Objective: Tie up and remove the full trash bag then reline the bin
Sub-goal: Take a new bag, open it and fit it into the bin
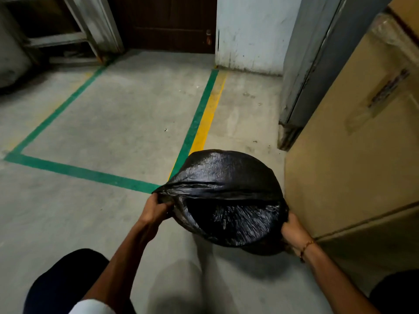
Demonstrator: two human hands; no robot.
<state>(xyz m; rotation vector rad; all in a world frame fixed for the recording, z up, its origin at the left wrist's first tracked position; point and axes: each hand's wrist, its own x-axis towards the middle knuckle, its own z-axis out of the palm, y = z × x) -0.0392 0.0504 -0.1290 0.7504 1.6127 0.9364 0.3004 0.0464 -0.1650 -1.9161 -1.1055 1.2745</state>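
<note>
A glossy black trash bag (pixel 226 189) bulges in a round shape low over the concrete floor, right of centre. Its plastic is stretched wide between my two hands, and a dark fold or opening shows on the near side. My left hand (pixel 156 208) pinches the bag's left edge. At the bag's right edge, my right hand (pixel 292 230), with a thin bracelet on the wrist, grips the plastic. Whether a bin sits under the bag is hidden by the plastic.
A tall beige cabinet (pixel 353 155) stands close on the right, almost touching the bag. Green and yellow floor lines (pixel 199 118) mark the concrete. A dark wooden door (pixel 167 23) and a grey metal frame (pixel 74 35) lie at the back. My knees are at the bottom edge.
</note>
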